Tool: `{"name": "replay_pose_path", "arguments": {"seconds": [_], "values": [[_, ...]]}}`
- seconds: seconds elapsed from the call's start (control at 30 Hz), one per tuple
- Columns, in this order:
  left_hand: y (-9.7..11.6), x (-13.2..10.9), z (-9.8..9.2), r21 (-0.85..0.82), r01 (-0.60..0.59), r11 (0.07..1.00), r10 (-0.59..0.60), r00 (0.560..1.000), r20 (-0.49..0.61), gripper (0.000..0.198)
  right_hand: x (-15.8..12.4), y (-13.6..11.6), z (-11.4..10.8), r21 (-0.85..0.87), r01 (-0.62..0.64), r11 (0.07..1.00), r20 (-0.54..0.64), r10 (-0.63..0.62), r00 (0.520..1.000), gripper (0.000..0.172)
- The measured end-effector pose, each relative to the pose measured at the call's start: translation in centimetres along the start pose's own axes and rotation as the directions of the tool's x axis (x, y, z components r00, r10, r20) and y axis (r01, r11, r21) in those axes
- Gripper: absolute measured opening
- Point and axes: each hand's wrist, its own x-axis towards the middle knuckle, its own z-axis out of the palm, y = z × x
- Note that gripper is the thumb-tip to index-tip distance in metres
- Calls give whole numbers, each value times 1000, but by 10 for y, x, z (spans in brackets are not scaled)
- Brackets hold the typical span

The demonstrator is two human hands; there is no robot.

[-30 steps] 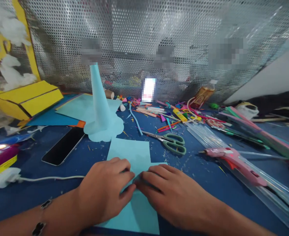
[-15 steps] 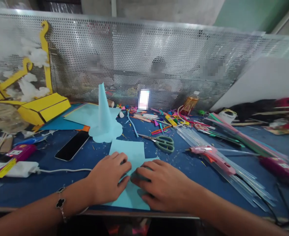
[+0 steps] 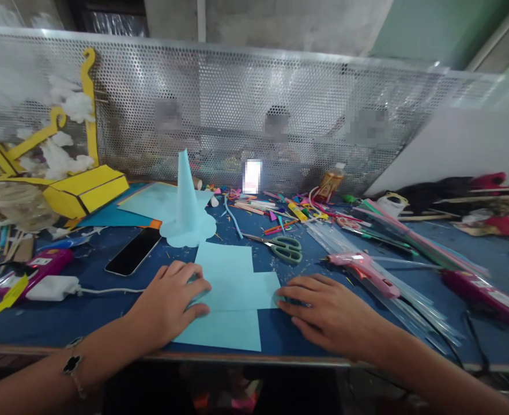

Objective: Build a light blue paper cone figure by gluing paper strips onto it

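Note:
A light blue paper sheet (image 3: 230,294) lies folded near the front edge of the blue table (image 3: 107,311). My left hand (image 3: 170,302) rests flat on the sheet's left side, fingers spread and open. My right hand (image 3: 323,308) lies flat at the sheet's right edge, its fingertips touching the fold, open as well. Just behind the sheet stands a light blue paper cone (image 3: 187,202) with a scalloped base.
A black phone (image 3: 134,251) lies left of the cone. Green scissors (image 3: 282,248) and a pink glue gun (image 3: 362,268) with clear glue sticks lie to the right. A yellow cardboard piece (image 3: 83,190) stands at back left. A perforated metal screen (image 3: 254,104) backs the table.
My hands, close together on the fold before, have slid apart to the sheet's left and right sides. The view has tilted up and pulled back.

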Motion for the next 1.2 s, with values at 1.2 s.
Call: {"name": "replay_pose_path", "arguments": {"seconds": [1.2], "values": [[8,112,-43,626,-227,746,560,723,-404,28,135,31,-27,-40,-190,981,-522,142,841,8]]}}
